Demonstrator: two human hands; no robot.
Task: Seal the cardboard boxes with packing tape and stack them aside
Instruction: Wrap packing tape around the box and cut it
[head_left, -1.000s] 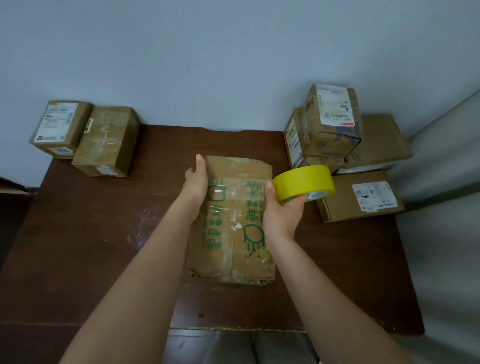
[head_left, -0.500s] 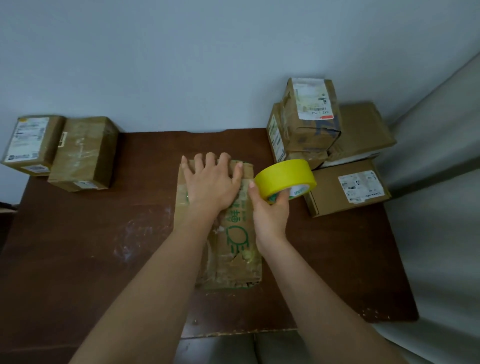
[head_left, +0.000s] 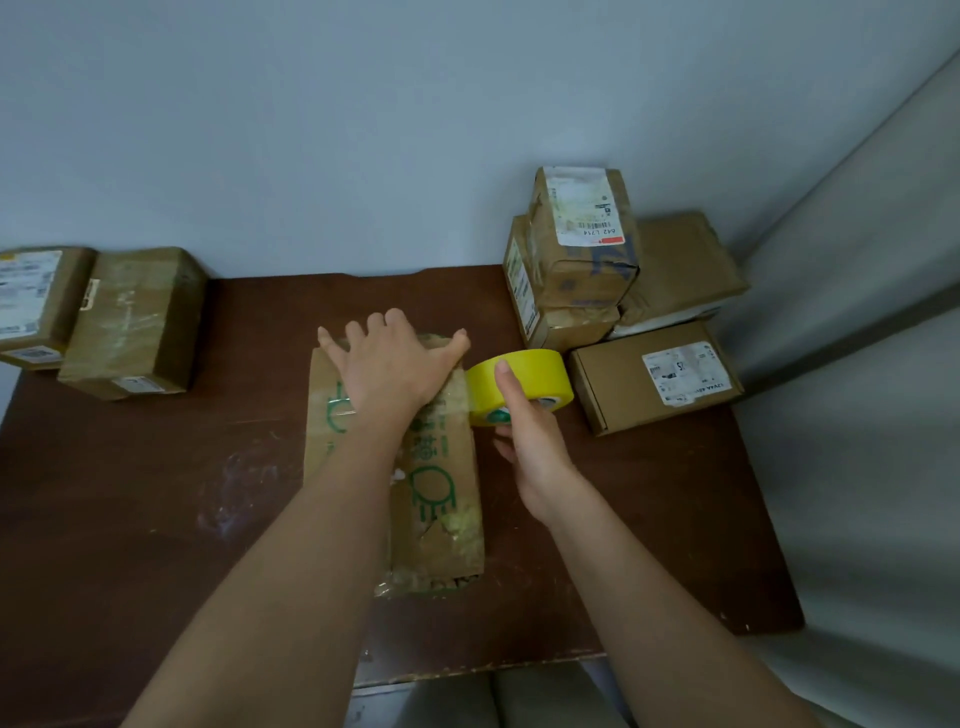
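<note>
A worn cardboard box (head_left: 441, 499) with green print lies lengthwise in the middle of the brown table (head_left: 156, 493). My left hand (head_left: 389, 364) lies flat on the box's far end with its fingers spread. My right hand (head_left: 524, 431) holds a yellow roll of packing tape (head_left: 530, 376) just past the box's right edge, with one finger laid over the roll's outer face. The roll touches the box near my left thumb. My left forearm hides the middle of the box.
Two taped boxes (head_left: 130, 322) stand at the far left corner. Several boxes are stacked at the far right (head_left: 582, 249), with a flat labelled box (head_left: 649, 374) in front of them. A grey wall runs behind and a grey panel to the right.
My left hand went from the box's left side onto its far end, fingers spreading wider. The tape roll came down against the box's right edge. The camera view shifted a little.
</note>
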